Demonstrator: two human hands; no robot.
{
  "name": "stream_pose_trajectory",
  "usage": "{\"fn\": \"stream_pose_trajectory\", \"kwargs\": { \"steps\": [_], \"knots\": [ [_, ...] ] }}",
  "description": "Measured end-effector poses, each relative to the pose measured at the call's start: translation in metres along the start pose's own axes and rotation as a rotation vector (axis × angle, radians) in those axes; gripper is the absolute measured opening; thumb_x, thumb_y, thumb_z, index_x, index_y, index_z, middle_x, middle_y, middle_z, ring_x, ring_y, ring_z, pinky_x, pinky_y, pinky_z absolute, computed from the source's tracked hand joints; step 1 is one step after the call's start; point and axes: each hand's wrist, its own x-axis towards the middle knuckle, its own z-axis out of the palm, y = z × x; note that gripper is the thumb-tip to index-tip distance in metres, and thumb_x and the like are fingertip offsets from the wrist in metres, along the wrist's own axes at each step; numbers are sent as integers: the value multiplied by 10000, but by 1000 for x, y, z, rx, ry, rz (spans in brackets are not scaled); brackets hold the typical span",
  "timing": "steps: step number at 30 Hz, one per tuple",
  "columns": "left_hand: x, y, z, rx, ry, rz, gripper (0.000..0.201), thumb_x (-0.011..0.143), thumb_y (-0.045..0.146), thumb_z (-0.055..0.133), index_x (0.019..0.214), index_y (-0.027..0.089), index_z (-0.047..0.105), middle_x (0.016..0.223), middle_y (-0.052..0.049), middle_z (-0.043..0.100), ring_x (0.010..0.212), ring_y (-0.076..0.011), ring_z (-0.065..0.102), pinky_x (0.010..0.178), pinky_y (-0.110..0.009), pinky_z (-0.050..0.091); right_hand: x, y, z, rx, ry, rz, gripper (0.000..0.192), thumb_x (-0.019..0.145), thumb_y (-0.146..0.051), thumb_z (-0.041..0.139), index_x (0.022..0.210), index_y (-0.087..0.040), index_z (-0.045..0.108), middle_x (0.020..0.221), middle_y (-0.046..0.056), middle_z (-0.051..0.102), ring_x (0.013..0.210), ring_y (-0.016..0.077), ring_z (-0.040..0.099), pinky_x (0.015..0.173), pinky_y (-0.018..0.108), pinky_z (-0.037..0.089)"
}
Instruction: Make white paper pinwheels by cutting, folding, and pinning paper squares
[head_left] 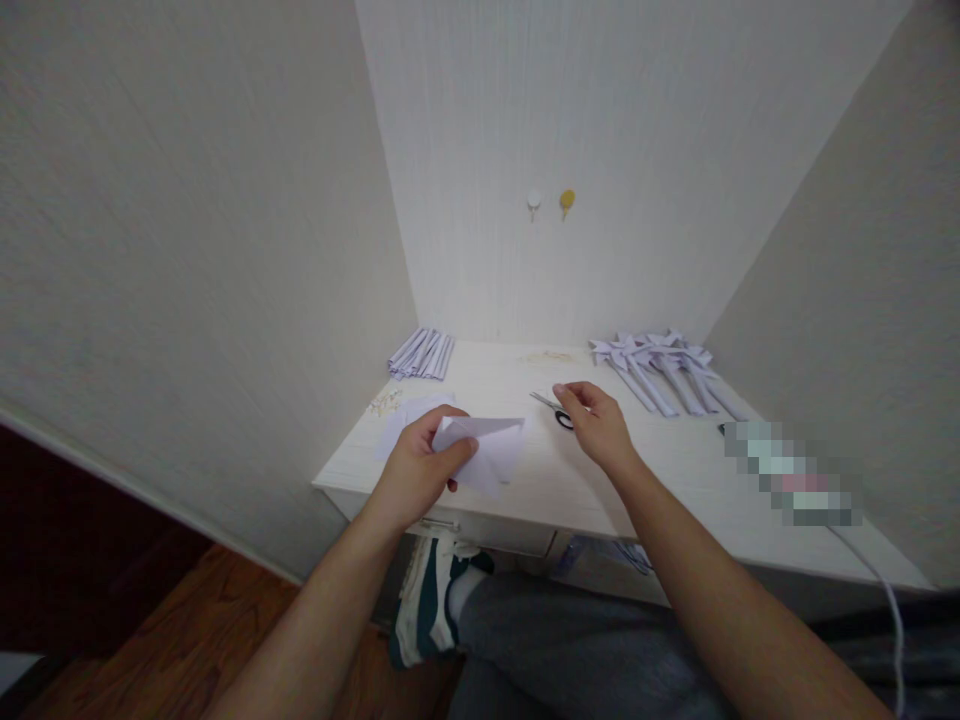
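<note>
My left hand (427,460) holds a folded piece of white paper (495,450) above the table's front edge, thumb on top and fingers beneath. Over the table to the right, my right hand (600,425) has its fingers curled in and the thumb close to the index finger. Anything between those fingertips is too small to make out. Right beside them, scissors (553,405) with dark handles lie on the table, blades pointing left. White paper sheets (405,415) lie on the table, partly hidden behind my left hand.
Rolled paper tubes (421,354) lie at the back left of the white table (510,375). Several paper pinwheels (656,365) on paper sticks are piled at the back right. Small bits (385,402) lie near the left edge. A blurred-out object (787,475) with a cable (874,560) lies right.
</note>
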Motion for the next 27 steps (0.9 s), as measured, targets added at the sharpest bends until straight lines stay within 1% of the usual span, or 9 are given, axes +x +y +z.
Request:
{"fn": "stream_pose_trajectory", "kwargs": {
  "steps": [2,5,7,10,12,16,20,24,27],
  "knots": [
    [-3,13,7,122,-88,31,218,715,331,767,857,168,737,648,35,608,458,-88,480,373,-193,405,-16,-27,-10,159,-217,-2,553,1027,-636,365,1094,-196,692,1125,134,773,937,242,744,785,375,592],
    [-6,28,18,253,-186,79,139,738,272,732,813,170,789,664,5,666,455,-74,460,381,-177,351,-39,-50,-24,289,-528,30,539,863,-711,637,951,-188,733,891,99,789,748,210,731,620,301,575],
    [-8,35,26,268,-218,86,143,743,244,705,820,173,802,685,-8,697,463,-81,480,396,-185,374,-50,-51,-31,346,-667,68,527,747,-694,772,846,-177,738,794,76,764,688,198,707,569,290,574],
    [-12,41,35,239,-264,60,195,737,209,647,842,176,808,789,-27,742,501,-104,548,439,-217,460,-61,-40,-37,432,-786,122,515,711,-663,813,820,-165,740,786,70,755,671,195,701,535,295,589],
    [-14,44,40,220,-288,75,239,704,160,613,836,184,810,861,-35,758,581,-130,613,496,-234,510,-65,-31,-40,488,-816,140,496,714,-628,826,851,-157,753,813,72,763,681,185,702,532,283,593],
    [-16,49,47,200,-343,178,299,647,67,595,787,198,823,929,-49,781,880,-182,702,747,-259,563,-68,-21,-42,583,-829,145,461,688,-557,865,878,-150,761,799,57,763,676,174,701,567,296,618],
    [-15,49,45,103,-378,181,228,652,74,696,805,184,825,986,-64,793,948,-188,704,840,-272,553,-67,-17,-45,634,-790,139,403,673,-482,889,844,-147,744,781,54,760,677,173,708,580,289,616],
    [-13,43,40,-134,-223,68,316,691,163,777,1006,183,777,1083,-73,776,856,-165,691,753,-278,592,-65,-15,-44,674,-679,110,340,677,-438,883,814,-167,731,770,25,746,681,154,695,590,267,594],
    [-14,35,44,-347,-58,-26,409,745,378,803,1104,218,691,1134,-74,742,870,-201,696,625,-310,627,-63,-13,-41,682,-567,79,313,689,-437,878,793,-182,730,761,16,740,678,146,677,600,265,574]
  ]
}}
